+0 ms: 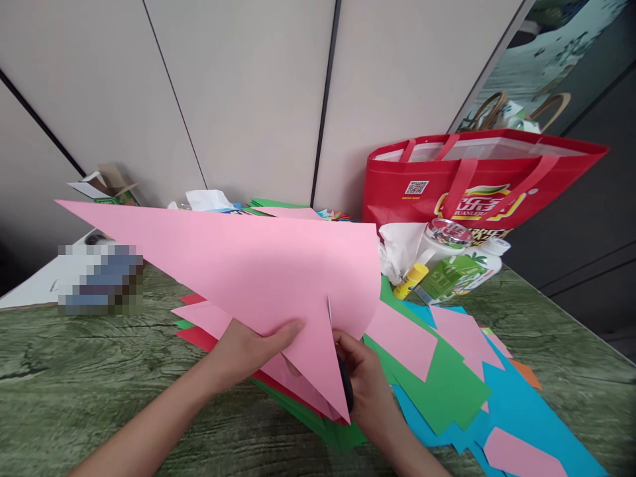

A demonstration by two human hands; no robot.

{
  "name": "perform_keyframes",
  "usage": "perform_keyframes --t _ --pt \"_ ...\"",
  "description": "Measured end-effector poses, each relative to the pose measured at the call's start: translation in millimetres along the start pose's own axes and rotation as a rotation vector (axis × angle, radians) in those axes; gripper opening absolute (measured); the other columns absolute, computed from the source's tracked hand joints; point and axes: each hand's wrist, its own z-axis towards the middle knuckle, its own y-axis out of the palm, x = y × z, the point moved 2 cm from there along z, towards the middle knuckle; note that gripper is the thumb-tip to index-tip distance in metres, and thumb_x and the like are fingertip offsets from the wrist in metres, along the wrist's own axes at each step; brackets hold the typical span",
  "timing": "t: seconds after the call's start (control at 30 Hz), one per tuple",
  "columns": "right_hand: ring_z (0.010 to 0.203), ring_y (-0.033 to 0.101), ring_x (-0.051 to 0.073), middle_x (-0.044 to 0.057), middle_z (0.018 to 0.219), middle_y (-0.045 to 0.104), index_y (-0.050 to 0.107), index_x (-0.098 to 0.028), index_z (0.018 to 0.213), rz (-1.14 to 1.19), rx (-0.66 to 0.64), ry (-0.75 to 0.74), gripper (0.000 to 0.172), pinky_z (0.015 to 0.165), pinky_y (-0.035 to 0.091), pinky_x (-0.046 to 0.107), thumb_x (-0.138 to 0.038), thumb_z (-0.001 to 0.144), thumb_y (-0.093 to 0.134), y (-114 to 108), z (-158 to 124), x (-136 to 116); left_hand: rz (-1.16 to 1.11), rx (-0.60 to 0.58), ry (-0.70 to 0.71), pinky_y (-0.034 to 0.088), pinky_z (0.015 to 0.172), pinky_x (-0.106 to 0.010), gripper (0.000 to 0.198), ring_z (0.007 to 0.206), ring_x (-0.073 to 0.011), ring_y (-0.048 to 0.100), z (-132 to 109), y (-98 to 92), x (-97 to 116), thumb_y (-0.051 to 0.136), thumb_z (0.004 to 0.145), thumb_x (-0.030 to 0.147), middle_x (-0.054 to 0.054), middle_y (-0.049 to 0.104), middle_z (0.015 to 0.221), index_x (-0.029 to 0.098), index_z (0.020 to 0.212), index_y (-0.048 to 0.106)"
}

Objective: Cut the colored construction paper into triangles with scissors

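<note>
A large pink sheet of paper (pixel 238 258) is held up over the table, its long point reaching to the left. My left hand (pixel 258 351) grips its lower edge, thumb on top and fingers hidden beneath. Black-handled scissors (pixel 345 384) are in my right hand (pixel 362 377), whose fingers wrap round the handles. A thin blade shows in a slit in the paper, with the right part of the sheet bending away from it. Below lies a stack of red, green and pink sheets (pixel 199 338), partly covered by the held paper.
At right lie blue paper (pixel 536 411), green paper (pixel 447 397) and pink pieces (pixel 407 334). Behind them are a yellow glue stick (pixel 410 281), a green-and-white carton (pixel 450 278), a lidded mug (pixel 440 242) and a red bag (pixel 397 192). A small open box (pixel 106 185) stands at back left.
</note>
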Motion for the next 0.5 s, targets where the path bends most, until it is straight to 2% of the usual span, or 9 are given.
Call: perform_keyframes --t 0.23,0.4,0.5 --pt "0.068 0.065 0.019 0.0 0.07 0.071 0.065 -0.019 0.073 -0.009 0.008 -0.014 0.024 0.056 0.05 0.023 -0.019 0.053 0.078 -0.3 1.7 1.4 -0.046 0.017 -0.003 0.051 0.068 -0.031 0.022 0.084 -0.0209 0.061 0.5 0.2 -1.1 0.059 0.072 0.03 -0.005 0.068 0.092 0.019 0.091 0.06" --pt "0.068 0.065 0.02 0.0 0.071 0.071 0.065 -0.02 0.075 -0.038 -0.008 -0.02 0.024 0.059 0.051 0.025 -0.018 0.054 0.077 -0.4 0.8 0.7 -0.138 -0.005 -0.027 0.051 0.055 -0.033 0.012 0.059 -0.0208 0.062 -1.4 3.1 -5.0 0.059 0.071 0.029 -0.006 0.069 0.066 0.017 0.074 0.063" --pt "0.067 0.065 0.019 0.001 0.073 0.071 0.065 -0.02 0.076 -0.063 -0.009 -0.033 0.025 0.06 0.051 0.025 -0.019 0.054 0.077 -0.2 -0.2 2.4 -0.23 0.072 -0.006 0.052 0.06 -0.032 0.011 0.069 -0.0214 0.063 -2.9 5.0 -11.0 0.062 0.069 0.026 -0.006 0.069 0.077 0.018 0.076 0.064"
